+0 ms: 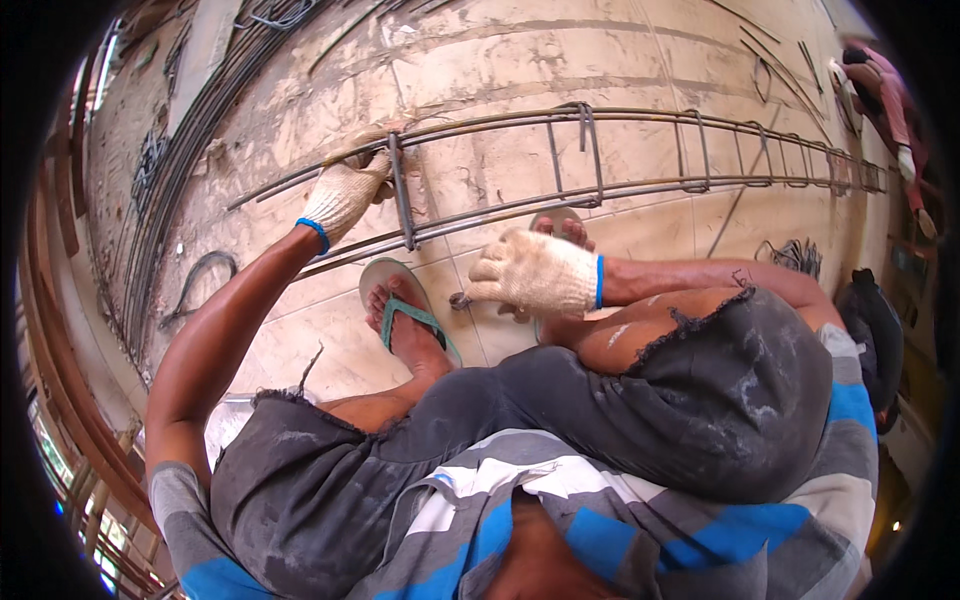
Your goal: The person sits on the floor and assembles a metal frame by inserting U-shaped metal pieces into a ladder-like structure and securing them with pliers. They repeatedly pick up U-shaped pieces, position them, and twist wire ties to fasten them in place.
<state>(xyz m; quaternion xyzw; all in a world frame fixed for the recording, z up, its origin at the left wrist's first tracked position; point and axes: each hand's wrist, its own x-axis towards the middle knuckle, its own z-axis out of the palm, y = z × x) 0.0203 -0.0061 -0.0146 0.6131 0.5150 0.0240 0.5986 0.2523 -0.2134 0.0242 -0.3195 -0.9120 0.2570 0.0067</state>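
A long rebar cage (500,213) of thin steel bars and square stirrups stretches across in front of me. My left hand (350,195), in a cream knit glove with a blue cuff, is closed around the cage's upper bars near their left end. Its thumb side is against the first stirrup (401,190). Below the lower bars, between my knees, my right hand (535,272) wears a matching glove with its fingers curled in. A small dark rounded end (459,300) shows just left of that fist; what it belongs to is mostly hidden.
Long loose bars (190,140) lie in a bundle at the left. A bent wire loop (200,285) sits on the tiled floor, and a bunch of wire (795,257) is at the right. My sandalled foot (405,310) is beneath the cage. Another person (885,90) crouches at the far right.
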